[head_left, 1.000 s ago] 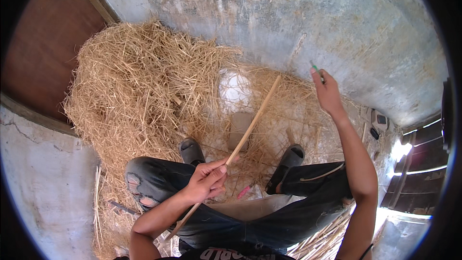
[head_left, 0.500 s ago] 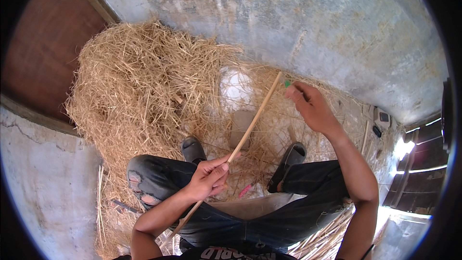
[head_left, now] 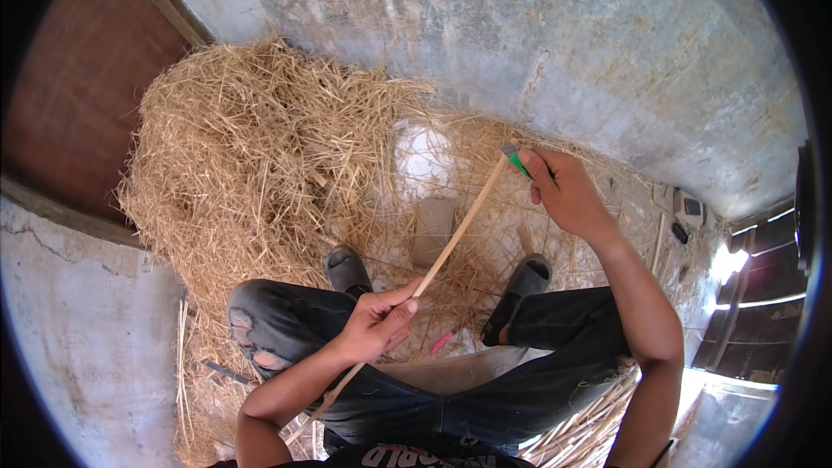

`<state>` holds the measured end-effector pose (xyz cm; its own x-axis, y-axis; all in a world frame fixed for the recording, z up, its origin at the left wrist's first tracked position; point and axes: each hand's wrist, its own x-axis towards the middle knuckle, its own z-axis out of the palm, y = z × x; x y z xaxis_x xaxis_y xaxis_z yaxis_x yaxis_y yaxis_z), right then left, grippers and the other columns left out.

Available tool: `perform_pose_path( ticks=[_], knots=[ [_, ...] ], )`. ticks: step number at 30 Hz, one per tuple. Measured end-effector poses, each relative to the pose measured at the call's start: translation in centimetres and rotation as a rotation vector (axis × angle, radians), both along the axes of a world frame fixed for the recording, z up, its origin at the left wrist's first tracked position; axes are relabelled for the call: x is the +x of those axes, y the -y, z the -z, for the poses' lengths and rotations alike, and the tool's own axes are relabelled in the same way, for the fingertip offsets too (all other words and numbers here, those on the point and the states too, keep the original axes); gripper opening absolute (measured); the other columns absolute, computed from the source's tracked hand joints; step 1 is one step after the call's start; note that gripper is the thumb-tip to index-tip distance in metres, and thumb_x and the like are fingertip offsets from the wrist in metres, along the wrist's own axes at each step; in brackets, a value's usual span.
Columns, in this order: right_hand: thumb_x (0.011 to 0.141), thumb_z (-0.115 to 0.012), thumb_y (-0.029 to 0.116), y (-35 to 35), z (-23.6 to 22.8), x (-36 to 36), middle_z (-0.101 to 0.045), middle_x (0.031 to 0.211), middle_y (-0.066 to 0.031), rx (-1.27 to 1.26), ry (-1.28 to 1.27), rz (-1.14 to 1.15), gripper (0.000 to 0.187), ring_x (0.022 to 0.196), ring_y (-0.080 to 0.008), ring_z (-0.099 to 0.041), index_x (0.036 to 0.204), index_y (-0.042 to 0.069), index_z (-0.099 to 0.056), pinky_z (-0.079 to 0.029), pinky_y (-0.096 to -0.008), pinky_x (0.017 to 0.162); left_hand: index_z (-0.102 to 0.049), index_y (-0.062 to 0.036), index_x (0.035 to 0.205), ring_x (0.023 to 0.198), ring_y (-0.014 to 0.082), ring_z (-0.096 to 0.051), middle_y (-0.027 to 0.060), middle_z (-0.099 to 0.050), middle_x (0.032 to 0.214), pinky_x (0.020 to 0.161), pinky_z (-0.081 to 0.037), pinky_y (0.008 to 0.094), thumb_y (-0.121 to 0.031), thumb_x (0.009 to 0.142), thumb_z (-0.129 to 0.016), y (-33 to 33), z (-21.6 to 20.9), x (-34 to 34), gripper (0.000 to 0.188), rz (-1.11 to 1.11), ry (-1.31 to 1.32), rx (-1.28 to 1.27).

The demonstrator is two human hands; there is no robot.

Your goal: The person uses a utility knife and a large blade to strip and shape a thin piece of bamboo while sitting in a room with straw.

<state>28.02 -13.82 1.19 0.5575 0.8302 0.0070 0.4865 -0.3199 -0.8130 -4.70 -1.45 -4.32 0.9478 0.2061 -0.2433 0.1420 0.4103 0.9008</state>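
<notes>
A long pale wooden stick (head_left: 459, 230), like split bamboo, slants from my lap up toward the far right. My left hand (head_left: 374, 322) is closed around its middle, thumb on top; its lower part passes under my left forearm. My right hand (head_left: 562, 191) pinches a small green piece with a grey metal end (head_left: 520, 162), whose exact kind I cannot make out. That metal end is at the far tip of the stick and appears to touch it. Between my feet, below the stick, a pink-red object (head_left: 443, 341) lies on the floor.
A big straw heap (head_left: 251, 139) fills the left side against the concrete wall (head_left: 589, 43). A brick-like block (head_left: 432, 232) lies beyond my sandals (head_left: 530, 277). A dark flat blade-like strip (head_left: 227, 372) is by my left knee. Thin sticks (head_left: 581, 425) lie under my right leg.
My right hand has turned and brought the metal end of the green piece against the stick's far tip. That tip has dipped slightly nearer. My left hand keeps its grip.
</notes>
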Motion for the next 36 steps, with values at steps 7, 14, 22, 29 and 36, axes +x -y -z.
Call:
perform_pose_path(
  ticks=[7,14,22,29,36],
  knots=[
    [0.105,-0.053,0.037,-0.2,2.6,-7.7,-0.047,0.057,-0.0153,-0.044,0.081,-0.211,0.043,0.051,-0.0234,-0.049,0.086,0.000,-0.063,-0.044,-0.0401,0.056,-0.044,-0.0108,0.151,0.044,0.0056,-0.028,-0.0029,-0.034,0.059,0.041,-0.028,0.0238,-0.014,0.108,-0.047,-0.1,-0.1,0.1,0.044,-0.049,-0.042,-0.029],
    [0.104,-0.052,0.040,-1.6,1.3,-3.8,-0.059,0.065,-0.0249,0.016,0.184,0.067,0.046,0.063,-0.0476,-0.059,0.080,0.003,-0.062,-0.047,-0.0521,0.057,-0.044,-0.0069,0.151,0.042,0.0056,-0.025,-0.0030,-0.031,0.057,0.040,-0.025,0.0236,-0.019,0.109,-0.046,-0.6,-0.5,0.1,0.044,-0.039,-0.060,-0.163],
    [0.105,-0.051,0.036,-1.6,3.1,-8.5,-0.056,0.063,-0.0241,0.120,0.238,-0.153,0.044,0.057,-0.0448,-0.056,0.081,0.001,-0.061,-0.045,-0.0484,0.052,-0.043,-0.0013,0.150,0.041,0.0054,-0.023,-0.0030,-0.030,0.057,0.039,-0.023,0.0233,-0.021,0.109,-0.044,-1.1,-0.8,-0.1,0.046,-0.049,-0.083,-0.247],
    [0.105,-0.052,0.032,-1.3,2.1,-6.8,-0.052,0.061,-0.0226,0.071,0.228,-0.090,0.037,0.052,-0.0343,-0.054,0.086,0.002,-0.062,-0.042,-0.0459,0.052,-0.043,-0.0041,0.151,0.043,0.0054,-0.023,-0.0050,-0.029,0.058,0.040,-0.023,0.0233,-0.019,0.109,-0.045,-1.1,-1.2,-0.1,0.045,-0.032,-0.071,-0.293],
    [0.105,-0.053,0.032,-2.2,2.4,-4.5,-0.053,0.063,-0.0226,0.064,0.244,0.019,0.040,0.053,-0.0361,-0.054,0.080,0.001,-0.057,-0.043,-0.0457,0.052,-0.048,-0.0071,0.148,0.042,0.0053,-0.031,-0.0032,-0.037,0.057,0.039,-0.026,0.0236,-0.014,0.107,-0.051,-0.6,0.5,-0.6,0.042,-0.090,-0.019,-0.068]
  ],
)
